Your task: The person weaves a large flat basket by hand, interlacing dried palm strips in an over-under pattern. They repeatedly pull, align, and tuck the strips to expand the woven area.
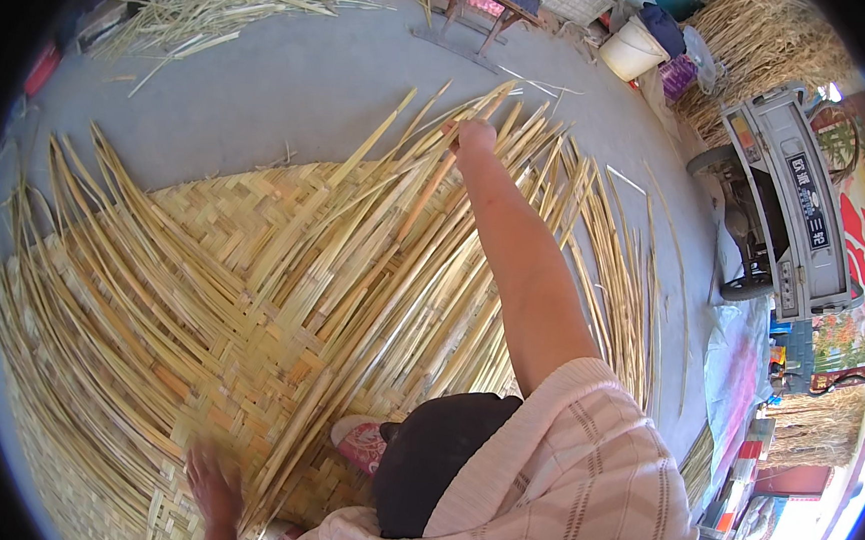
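A large woven mat [266,359] of split reed strips lies on the floor before me, with long loose strip ends fanning out from its weave. My right arm is stretched far forward, and my right hand [474,138] is closed around a brownish reed strip [426,197] near its far end. Close to me on the left, my left hand [213,480] hovers over or rests on the woven part, its fingers stretched out and slightly blurred. Whether it touches the mat I cannot tell. Many loose strip ends [122,258] curve away on the left side.
A heap of loose reed strips [241,1] lies at the far left. A wooden bench [481,3] stands at the back, with a white bucket [632,49] to its right. A grey three-wheeled cart [793,205] is parked on the right. My patterned shoe [360,444] is on the mat.
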`<state>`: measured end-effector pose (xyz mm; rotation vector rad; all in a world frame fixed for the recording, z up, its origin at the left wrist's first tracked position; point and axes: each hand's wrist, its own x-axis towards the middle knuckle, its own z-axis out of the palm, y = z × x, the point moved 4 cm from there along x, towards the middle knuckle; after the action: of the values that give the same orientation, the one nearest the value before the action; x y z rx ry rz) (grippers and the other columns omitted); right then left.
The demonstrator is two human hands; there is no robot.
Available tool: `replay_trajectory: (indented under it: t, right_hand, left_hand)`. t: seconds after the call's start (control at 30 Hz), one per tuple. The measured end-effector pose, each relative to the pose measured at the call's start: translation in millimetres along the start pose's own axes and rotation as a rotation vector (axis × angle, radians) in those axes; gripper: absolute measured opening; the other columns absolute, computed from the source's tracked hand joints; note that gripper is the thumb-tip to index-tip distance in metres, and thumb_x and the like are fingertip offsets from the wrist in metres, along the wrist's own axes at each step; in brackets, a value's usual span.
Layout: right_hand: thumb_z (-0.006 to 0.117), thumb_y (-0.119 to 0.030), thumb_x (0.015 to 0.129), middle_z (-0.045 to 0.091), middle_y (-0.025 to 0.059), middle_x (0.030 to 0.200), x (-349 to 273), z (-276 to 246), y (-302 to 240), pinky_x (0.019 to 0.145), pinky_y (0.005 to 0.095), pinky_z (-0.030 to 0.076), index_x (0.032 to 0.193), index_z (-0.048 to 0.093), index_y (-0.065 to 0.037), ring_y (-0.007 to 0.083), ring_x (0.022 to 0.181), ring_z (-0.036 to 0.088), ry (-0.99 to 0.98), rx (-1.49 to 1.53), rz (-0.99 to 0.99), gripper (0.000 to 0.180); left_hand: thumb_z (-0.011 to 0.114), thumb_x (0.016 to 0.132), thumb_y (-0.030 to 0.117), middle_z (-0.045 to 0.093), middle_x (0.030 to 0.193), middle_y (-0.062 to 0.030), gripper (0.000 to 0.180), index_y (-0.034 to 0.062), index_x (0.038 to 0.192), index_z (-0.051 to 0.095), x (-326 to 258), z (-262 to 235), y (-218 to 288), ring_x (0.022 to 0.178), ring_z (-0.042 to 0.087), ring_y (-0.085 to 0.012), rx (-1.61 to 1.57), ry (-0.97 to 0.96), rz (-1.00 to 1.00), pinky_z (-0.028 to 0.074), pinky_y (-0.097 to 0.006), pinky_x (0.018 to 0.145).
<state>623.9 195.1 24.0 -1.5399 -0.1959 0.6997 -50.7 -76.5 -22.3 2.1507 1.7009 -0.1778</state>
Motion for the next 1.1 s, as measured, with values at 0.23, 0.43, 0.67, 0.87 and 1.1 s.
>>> replay_trajectory:
  t: [0.23,0.43,0.67,0.87,1.1]
  right_hand:
    - [0.046,-0.003,0.092,0.065,0.0177,0.088,22,12,-44,0.054,0.0361,0.054,0.106,0.051,0.006,0.0273,0.068,0.066,-0.052,0.016,-0.020,0.017]
    - [0.049,-0.010,0.094,0.065,0.0166,0.084,32,20,-130,0.057,0.0359,0.055,0.100,0.054,0.005,0.0248,0.069,0.066,-0.105,0.064,-0.183,0.017]
    - [0.050,-0.011,0.095,0.064,0.0114,0.078,6,43,-239,0.053,0.0325,0.052,0.098,0.057,0.002,0.0200,0.062,0.061,-0.180,0.147,-0.371,0.015]
    - [0.052,-0.014,0.096,0.059,0.0032,0.070,-86,99,-261,0.050,0.0272,0.047,0.097,0.059,-0.002,0.0126,0.055,0.053,-0.543,0.145,-0.464,0.015]
    - [0.053,-0.015,0.097,0.058,0.0009,0.069,-272,167,-153,0.054,0.0249,0.041,0.097,0.063,-0.004,0.0093,0.060,0.052,-0.999,-0.460,-0.756,0.014]
  left_hand:
    - [0.069,0.079,0.021,0.041,0.141,-0.0203,0.065,0.0054,0.137,0.044,0,-14,-13,0.132,0.036,-0.0400,-0.032,-0.112,0.029,0.031,-0.048,0.108]
    - [0.065,0.087,0.029,0.052,0.130,-0.0230,0.050,0.0030,0.128,0.053,15,-50,-35,0.123,0.046,-0.0406,-0.004,-0.154,0.286,0.039,-0.049,0.103]
    - [0.071,0.078,0.024,0.058,0.121,-0.0204,0.053,0.0043,0.124,0.055,62,-136,-18,0.115,0.052,-0.0383,0.035,-0.287,0.191,0.041,-0.046,0.099]
    - [0.069,0.081,0.023,0.064,0.108,-0.0181,0.042,0.0037,0.117,0.059,108,-222,72,0.100,0.059,-0.0369,0.084,0.135,0.497,0.047,-0.046,0.088]
    - [0.064,0.083,0.014,0.060,0.111,-0.0122,0.033,0.0040,0.114,0.059,111,-319,159,0.106,0.056,-0.0308,0.144,0.857,0.564,0.044,-0.042,0.089]
